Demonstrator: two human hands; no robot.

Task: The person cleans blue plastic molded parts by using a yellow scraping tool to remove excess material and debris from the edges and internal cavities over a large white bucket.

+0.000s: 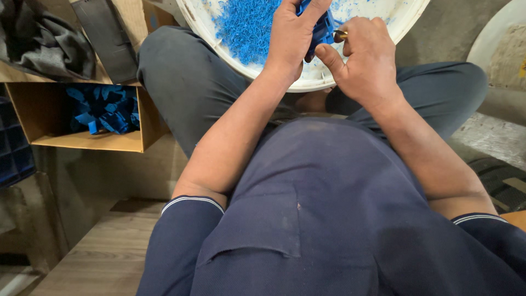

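My left hand [291, 34] grips a blue plastic part [323, 28] over a white round basin [307, 82] resting on my lap. My right hand [366, 57] is closed around a small tool with a brass-coloured tip [341, 34] that touches the part's edge. Blue plastic shavings [244, 27] lie heaped in the basin's left side. Most of the part is hidden by my fingers.
A cardboard box [87, 141] at the left holds several blue plastic parts [104, 109]. Dark cloth [38, 41] lies on top of it. A dark blue crate [13, 148] stands at the far left. Another white basin [496, 38] is at the right edge.
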